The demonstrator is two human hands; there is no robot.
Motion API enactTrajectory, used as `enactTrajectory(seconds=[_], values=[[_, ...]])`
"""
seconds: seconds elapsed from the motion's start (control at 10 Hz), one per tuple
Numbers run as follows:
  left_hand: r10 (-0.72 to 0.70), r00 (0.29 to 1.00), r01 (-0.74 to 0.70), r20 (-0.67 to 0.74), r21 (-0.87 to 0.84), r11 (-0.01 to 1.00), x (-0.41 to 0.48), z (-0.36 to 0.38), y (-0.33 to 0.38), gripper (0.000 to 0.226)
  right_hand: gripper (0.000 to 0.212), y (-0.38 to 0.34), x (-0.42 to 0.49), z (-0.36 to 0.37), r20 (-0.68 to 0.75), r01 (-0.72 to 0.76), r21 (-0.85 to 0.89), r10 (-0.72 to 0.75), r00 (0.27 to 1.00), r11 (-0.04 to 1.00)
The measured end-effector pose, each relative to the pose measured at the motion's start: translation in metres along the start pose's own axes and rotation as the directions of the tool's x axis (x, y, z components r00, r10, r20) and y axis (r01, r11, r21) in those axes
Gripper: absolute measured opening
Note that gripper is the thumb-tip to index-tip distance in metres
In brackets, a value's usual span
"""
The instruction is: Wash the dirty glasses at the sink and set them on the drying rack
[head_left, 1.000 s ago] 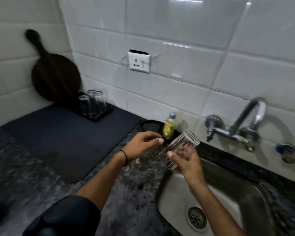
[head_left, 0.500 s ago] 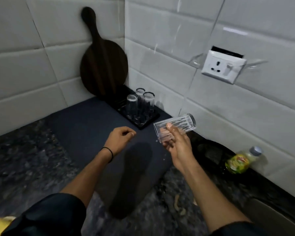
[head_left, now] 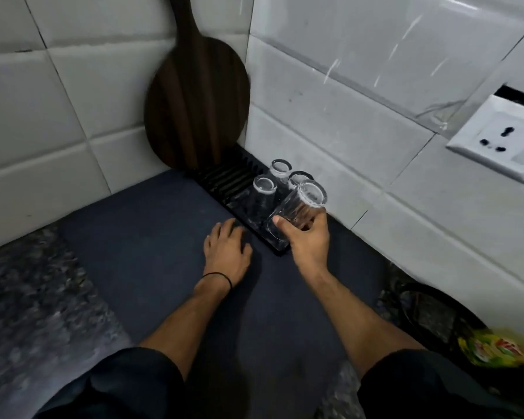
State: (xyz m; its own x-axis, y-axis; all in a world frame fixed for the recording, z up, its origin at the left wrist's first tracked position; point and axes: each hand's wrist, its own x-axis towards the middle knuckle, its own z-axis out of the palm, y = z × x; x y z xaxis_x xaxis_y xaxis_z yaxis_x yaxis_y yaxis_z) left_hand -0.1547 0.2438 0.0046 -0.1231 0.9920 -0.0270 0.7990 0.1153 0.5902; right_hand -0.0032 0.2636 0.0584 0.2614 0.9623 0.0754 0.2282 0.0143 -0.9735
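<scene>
Two arms seen from a head-worn camera: the left sleeve [head_left: 112, 385] and the right sleeve [head_left: 430, 388] are short, dark, near-black fabric, loose and softly creased at the hems. Below them the forearms are bare down to the left grip [head_left: 227, 249] and the right grip [head_left: 310, 240]. A thin black band [head_left: 217, 277] circles the left wrist.

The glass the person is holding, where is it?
In the head view, right of centre, the glass is tilted in the right hand at the near end of the black drying rack, beside three glasses standing there.
</scene>
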Motion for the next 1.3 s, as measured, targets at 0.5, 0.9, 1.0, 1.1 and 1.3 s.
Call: enactTrajectory(seconds=[0.5,0.9,1.0,1.1,1.3], values=[[0.010,0.999,-0.016,0.045,0.134,0.991,-0.006,0.025,-0.009,0.065,0.063,0.030,0.011,0.024,0.052,0.094,-0.213,-0.085,0.995,0.972],[0.009,0.999,-0.016,0.044,0.156,0.988,-0.007,0.025,-0.008,0.064,0.058,0.028,0.026,0.014,0.176,0.005,-0.207,0.032,0.984,0.978],[0.005,0.999,-0.011,0.040,0.166,0.986,-0.007,0.026,-0.008,0.064,0.058,0.027,0.027,0.013,0.200,-0.001,-0.222,0.046,0.979,0.975],[-0.007,0.999,-0.002,0.052,0.162,0.987,-0.007,0.024,-0.006,0.065,0.058,0.024,0.024,0.010,0.211,0.025,-0.258,0.031,0.977,0.966],[-0.019,0.995,0.008,0.097,0.107,0.994,-0.006,0.010,-0.006,0.064,0.062,0.027,0.020,0.001,0.241,0.062,-0.393,0.037,0.970,0.917]])
